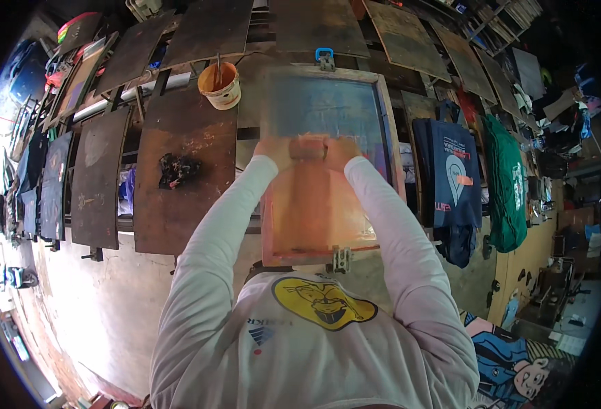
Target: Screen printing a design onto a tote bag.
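Note:
My left hand point(273, 150) and my right hand point(342, 151) are closed on either end of a motion-blurred squeegee point(307, 144) lying across a printing screen point(383, 102). The screen's mesh looks blue in its upper part and is smeared with orange ink in its lower part. A clamp with a blue handle point(326, 58) sits at the screen's far edge, and a metal fitting point(341, 260) at its near edge. My fingertips are blurred.
An orange-smeared bucket point(227, 94) with a stick stands behind left, above a dark crumpled lump point(176, 170) on a brown board point(152, 232). Navy bags point(456, 204) and green cloth point(506, 177) hang over boards at right. More boards point(96, 191) line the left and back.

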Motion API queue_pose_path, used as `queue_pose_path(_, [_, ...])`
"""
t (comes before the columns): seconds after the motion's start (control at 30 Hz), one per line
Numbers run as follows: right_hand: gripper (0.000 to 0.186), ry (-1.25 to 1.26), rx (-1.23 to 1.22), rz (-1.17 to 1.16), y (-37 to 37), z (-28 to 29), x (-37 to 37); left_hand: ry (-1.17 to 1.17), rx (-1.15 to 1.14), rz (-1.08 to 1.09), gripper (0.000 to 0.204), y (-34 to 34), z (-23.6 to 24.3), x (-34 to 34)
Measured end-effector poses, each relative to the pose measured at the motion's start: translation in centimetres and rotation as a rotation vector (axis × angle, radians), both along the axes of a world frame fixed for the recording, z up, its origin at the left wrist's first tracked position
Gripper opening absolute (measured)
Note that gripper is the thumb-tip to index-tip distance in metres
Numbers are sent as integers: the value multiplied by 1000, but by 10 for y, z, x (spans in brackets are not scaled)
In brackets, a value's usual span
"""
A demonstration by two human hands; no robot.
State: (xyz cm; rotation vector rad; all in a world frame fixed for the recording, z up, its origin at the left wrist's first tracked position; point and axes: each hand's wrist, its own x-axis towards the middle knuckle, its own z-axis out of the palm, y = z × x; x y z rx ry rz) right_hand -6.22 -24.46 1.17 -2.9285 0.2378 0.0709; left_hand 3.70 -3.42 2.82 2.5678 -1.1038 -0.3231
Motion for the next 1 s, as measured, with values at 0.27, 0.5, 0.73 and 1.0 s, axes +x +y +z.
queue_pose_path(0.27, [26,138,86,30,58,18,-128,65,190,-92,62,52,-11,-115])
queue_pose_path(0.5, [26,147,95,85,77,22,-172,63,73,176,58,85,-13,-196])
queue_pose_path(0.73, [26,75,101,23,37,19,-89,145,91,89,65,47,2,-92])
queue_pose_path(1.0, [28,23,53,-34,-6,17,18,88,138,77,65,-10,7,21])
